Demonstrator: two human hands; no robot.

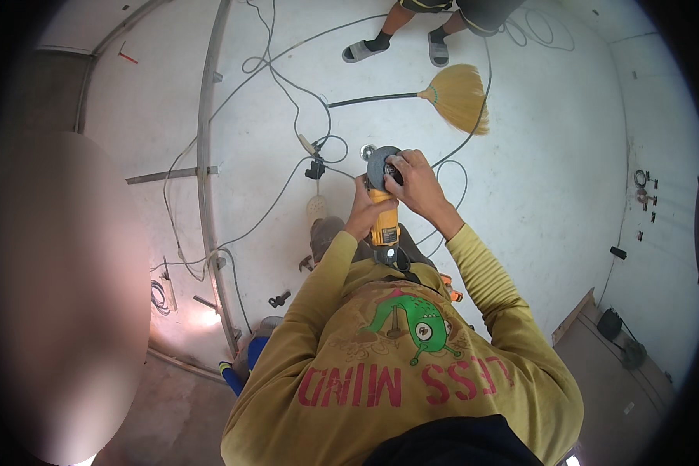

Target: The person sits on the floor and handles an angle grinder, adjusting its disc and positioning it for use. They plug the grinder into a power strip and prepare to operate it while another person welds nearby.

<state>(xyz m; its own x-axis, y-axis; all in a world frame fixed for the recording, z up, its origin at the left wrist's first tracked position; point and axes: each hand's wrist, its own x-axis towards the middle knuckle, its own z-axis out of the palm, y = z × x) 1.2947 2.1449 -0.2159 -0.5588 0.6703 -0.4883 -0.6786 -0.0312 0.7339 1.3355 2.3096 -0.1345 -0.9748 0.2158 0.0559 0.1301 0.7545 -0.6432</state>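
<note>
Close in front of my body I hold a yellow and black angle grinder (385, 221), its dark round disc (379, 167) at the far end. My left hand (364, 208) is wrapped round the grinder's body just below the disc. On the disc's middle, the fingers of my right hand (417, 185) close over a dark round piece at the hub; the fingers partly hide it. Whether that piece is a nut or part of the disc cannot be made out.
A broom (454, 97) lies on the white floor ahead, near another person's sandalled feet (365, 51). Black cables (276, 194) loop across the floor to a connector (315, 168). A long metal bar (204, 155) runs along the left. A hammer (306, 263) lies left of my body.
</note>
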